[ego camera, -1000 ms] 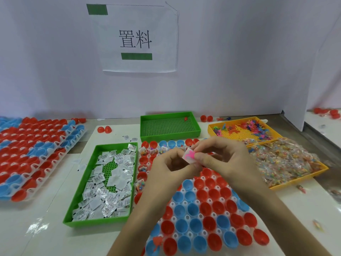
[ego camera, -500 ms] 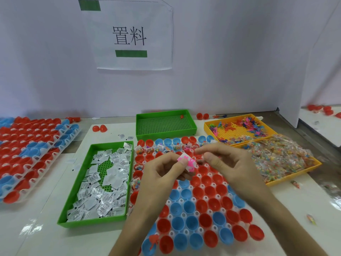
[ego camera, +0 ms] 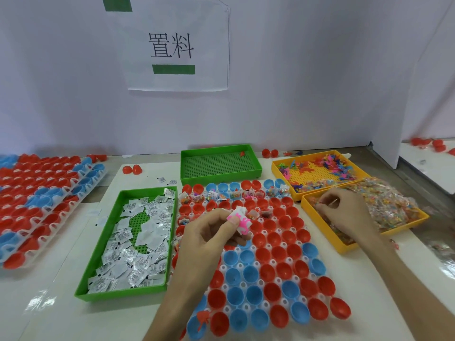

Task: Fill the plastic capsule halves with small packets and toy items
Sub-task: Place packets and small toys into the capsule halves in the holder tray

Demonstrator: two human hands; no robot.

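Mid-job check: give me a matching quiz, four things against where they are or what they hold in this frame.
1. left hand
2. right hand
3. near green tray
4. far green tray

A. holds loose white packets
B. among clear packets in the near yellow tray
C. pinches a pink toy and a white packet
D. nearly bare, one small red piece

Pairs: 1-C, 2-B, 3-A, 4-D

I get one view, from the wide-angle camera on the person's head. It faces forward and tilts down over the table point(ego camera: 61, 306), so the wall point(ego camera: 320, 82) and its sign point(ego camera: 172, 45) fill the top of the frame and the capsule tray point(ego camera: 266, 304) the lower middle. It sits close: the left hand point(ego camera: 209, 232) and right hand point(ego camera: 344, 212) loom mid-frame, forearms entering from the bottom edge.
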